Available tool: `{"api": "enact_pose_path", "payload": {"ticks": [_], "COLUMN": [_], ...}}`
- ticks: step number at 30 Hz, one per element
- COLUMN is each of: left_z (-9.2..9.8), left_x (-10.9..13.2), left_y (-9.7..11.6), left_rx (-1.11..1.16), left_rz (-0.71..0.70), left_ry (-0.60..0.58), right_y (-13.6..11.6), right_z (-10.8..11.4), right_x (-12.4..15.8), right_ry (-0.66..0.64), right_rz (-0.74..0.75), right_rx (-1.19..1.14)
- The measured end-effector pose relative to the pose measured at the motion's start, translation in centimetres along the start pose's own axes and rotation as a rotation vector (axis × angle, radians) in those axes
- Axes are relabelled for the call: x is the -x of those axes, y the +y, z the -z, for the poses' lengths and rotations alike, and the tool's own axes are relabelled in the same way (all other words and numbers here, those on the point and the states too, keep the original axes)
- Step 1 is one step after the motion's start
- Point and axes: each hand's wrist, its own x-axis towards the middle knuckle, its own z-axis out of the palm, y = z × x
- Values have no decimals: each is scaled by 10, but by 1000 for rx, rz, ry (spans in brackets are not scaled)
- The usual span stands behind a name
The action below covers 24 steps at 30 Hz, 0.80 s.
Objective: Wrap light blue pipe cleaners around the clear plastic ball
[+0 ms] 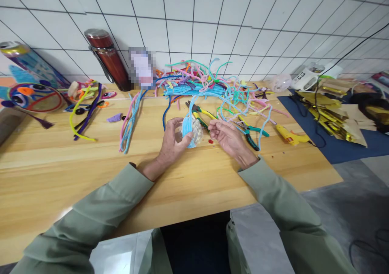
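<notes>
The left hand (174, 144) holds blue fuzzy strips (187, 130) and a clear round thing (198, 133). From that thing, the curled right hand (228, 139) is near at three o'clock, and a yellow glue gun (290, 135) lies farther out. Messy fuzzy sticks (194, 88) sit at twelve, a red bottle (111, 61) at ten.

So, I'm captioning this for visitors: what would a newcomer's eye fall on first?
Probably the colourful tangle of pipe cleaners before the tiled wall. Then, at centre, the left hand, holding a clear piece with light-blue strands across it. A red vacuum flask stands left of the tangle.
</notes>
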Motion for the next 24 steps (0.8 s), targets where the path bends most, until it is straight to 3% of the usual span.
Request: {"api": "enact_pose_path", "payload": {"ticks": [15, 24], "left_z": [-2, -2], "left_x": [2, 2], "left_y": [-3, -4], "left_rx": [-22, -53], "left_rz": [-14, -49], "left_ry": [14, 10], "right_y": [-9, -13], "right_z": [2, -6], "right_x": [2, 5], "right_ry": [-26, -61], "right_rz": [-145, -155], "right_rx": [-141, -177]}}
